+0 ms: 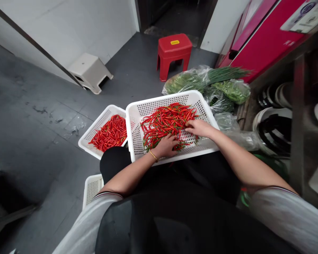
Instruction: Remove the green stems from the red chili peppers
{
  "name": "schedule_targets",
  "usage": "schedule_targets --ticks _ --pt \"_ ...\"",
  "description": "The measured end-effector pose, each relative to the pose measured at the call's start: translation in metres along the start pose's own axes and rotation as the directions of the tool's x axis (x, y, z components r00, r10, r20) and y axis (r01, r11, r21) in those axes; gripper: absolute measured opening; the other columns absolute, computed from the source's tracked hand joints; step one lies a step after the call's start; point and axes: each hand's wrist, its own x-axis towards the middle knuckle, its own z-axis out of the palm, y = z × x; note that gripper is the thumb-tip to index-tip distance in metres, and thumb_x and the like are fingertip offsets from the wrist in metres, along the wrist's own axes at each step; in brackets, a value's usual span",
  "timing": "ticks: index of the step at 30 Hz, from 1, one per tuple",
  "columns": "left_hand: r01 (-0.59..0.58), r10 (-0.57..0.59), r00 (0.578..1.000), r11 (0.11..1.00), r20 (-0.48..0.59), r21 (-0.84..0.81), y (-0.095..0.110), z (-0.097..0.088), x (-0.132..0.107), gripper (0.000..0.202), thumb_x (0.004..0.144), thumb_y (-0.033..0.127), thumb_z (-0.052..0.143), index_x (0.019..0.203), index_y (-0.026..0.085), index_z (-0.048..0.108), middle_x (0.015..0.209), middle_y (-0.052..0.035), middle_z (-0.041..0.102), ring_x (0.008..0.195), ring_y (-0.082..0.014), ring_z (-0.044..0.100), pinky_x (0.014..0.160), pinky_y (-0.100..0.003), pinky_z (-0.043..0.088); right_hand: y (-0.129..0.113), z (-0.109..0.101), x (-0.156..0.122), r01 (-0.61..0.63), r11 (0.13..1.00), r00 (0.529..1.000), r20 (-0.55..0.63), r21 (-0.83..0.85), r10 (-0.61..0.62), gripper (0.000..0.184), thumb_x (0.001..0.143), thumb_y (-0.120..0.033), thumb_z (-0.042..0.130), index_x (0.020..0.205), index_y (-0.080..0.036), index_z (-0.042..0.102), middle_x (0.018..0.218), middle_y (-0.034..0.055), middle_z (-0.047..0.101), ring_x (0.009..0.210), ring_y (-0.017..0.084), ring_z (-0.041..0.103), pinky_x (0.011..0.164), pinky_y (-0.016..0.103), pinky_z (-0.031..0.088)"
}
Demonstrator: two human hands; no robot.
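A white perforated basket (141, 106) rests across my lap, holding a heap of red chili peppers (169, 116) with green stems. My left hand (166, 146), with a gold bracelet at its wrist, lies on the near part of the heap. Its fingers are stretched out and slightly apart over the peppers. At the right side of the pile is my right hand (199, 127), its fingers bent and spaced apart, touching the peppers. No pepper is plainly gripped in either hand. To the left, a second white basket (88, 138) contains more red peppers, which show little green.
Bagged green vegetables (185, 80) lie on the floor beyond the basket. A red stool (175, 46) and a white stool (87, 68) stand farther back. Another white basket (92, 187) is at lower left. Buckets (274, 127) fill the shelf at right.
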Motion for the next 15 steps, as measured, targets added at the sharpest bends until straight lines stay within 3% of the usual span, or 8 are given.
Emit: schedule_targets --ticks 2,5,6,8,10,12,13,15 --pt "-0.034 0.033 0.997 0.999 0.069 0.007 0.004 -0.003 -0.006 0.045 0.077 0.028 0.067 0.122 0.025 0.066 0.142 -0.0068 0.053 0.136 -0.0318 0.039 0.112 -0.047 0.032 -0.013 -0.001 0.012 0.027 0.999 0.997 -0.069 0.032 -0.024 0.034 0.091 -0.036 0.055 0.118 -0.017 0.064 0.109 0.01 0.071 0.097 0.024 0.066 0.085 0.033 0.049" --pt "-0.03 0.064 0.991 0.963 0.121 -0.267 -0.005 -0.028 -0.015 0.028 0.081 0.03 0.065 0.108 0.026 0.073 0.126 -0.004 0.066 0.121 -0.0238 0.056 0.104 -0.037 0.042 -0.041 0.011 0.037 0.066 0.998 0.993 -0.1 0.024 -0.063 0.046 0.092 -0.038 0.053 0.134 -0.018 0.054 0.13 0.0134 0.06 0.109 0.025 0.062 0.091 0.034 0.047" --pt "-0.003 0.046 0.994 0.919 0.099 -0.394 -0.012 -0.039 -0.017 0.026 0.082 0.032 0.064 0.104 0.025 0.074 0.117 -0.0041 0.07 0.111 -0.0211 0.062 0.099 -0.034 0.046 -0.048 0.016 0.044 0.075 0.997 0.994 -0.078 0.001 -0.074 0.048 0.092 -0.038 0.054 0.136 -0.018 0.052 0.133 0.0148 0.057 0.11 0.026 0.062 0.091 0.034 0.047" --pt "0.086 -0.159 0.985 0.792 -0.067 -0.604 -0.03 -0.063 -0.021 0.024 0.08 0.033 0.065 0.098 0.021 0.074 0.103 -0.0053 0.074 0.095 -0.0184 0.067 0.09 -0.032 0.05 -0.053 0.025 0.054 0.093 0.994 0.996 -0.005 -0.051 -0.093 0.048 0.091 -0.034 0.055 0.135 -0.017 0.051 0.133 0.0161 0.057 0.11 0.027 0.062 0.088 0.035 0.048" --pt "0.108 -0.448 0.867 0.595 -0.217 -0.797 -0.049 -0.083 -0.024 0.023 0.077 0.032 0.067 0.092 0.016 0.073 0.092 -0.0069 0.074 0.083 -0.0164 0.068 0.079 -0.029 0.053 -0.046 0.029 0.055 0.098 0.992 0.995 0.036 -0.081 -0.096 0.045 0.089 -0.028 0.057 0.132 -0.016 0.053 0.128 0.0156 0.06 0.109 0.027 0.062 0.087 0.034 0.049" --pt "0.05 -0.66 0.713 0.384 -0.237 -0.922 -0.063 -0.093 -0.024 0.021 0.076 0.031 0.066 0.088 0.013 0.069 0.079 -0.0062 0.072 0.069 -0.0135 0.067 0.066 -0.025 0.053 -0.033 0.028 0.047 0.055 0.996 0.998 -0.017 -0.077 -0.056 0.039 0.09 -0.025 0.054 0.128 -0.015 0.055 0.124 0.0146 0.062 0.107 0.025 0.063 0.088 0.032 0.048" --pt "0.014 -0.72 0.658 0.305 -0.221 -0.952 -0.068 -0.095 -0.024 0.02 0.075 0.029 0.066 0.086 0.013 0.067 0.074 -0.0052 0.07 0.064 -0.012 0.065 0.061 -0.023 0.051 -0.026 0.026 0.042 0.029 0.997 0.998 -0.056 -0.072 -0.033 0.035 0.092 -0.026 0.052 0.124 -0.015 0.058 0.121 0.0139 0.063 0.105 0.024 0.063 0.088 0.032 0.048" --pt "-0.031 -0.762 0.619 0.22 -0.191 -0.975 -0.072 -0.091 -0.02 0.016 0.074 0.026 0.066 0.083 0.012 0.065 0.068 -0.0034 0.068 0.057 -0.0097 0.063 0.056 -0.021 0.049 -0.019 0.024 0.031 0.015 0.996 0.996 -0.086 -0.085 -0.022 0.026 0.093 -0.027 0.049 0.112 -0.017 0.064 0.113 0.0114 0.067 0.101 0.023 0.064 0.088 0.031 0.048"
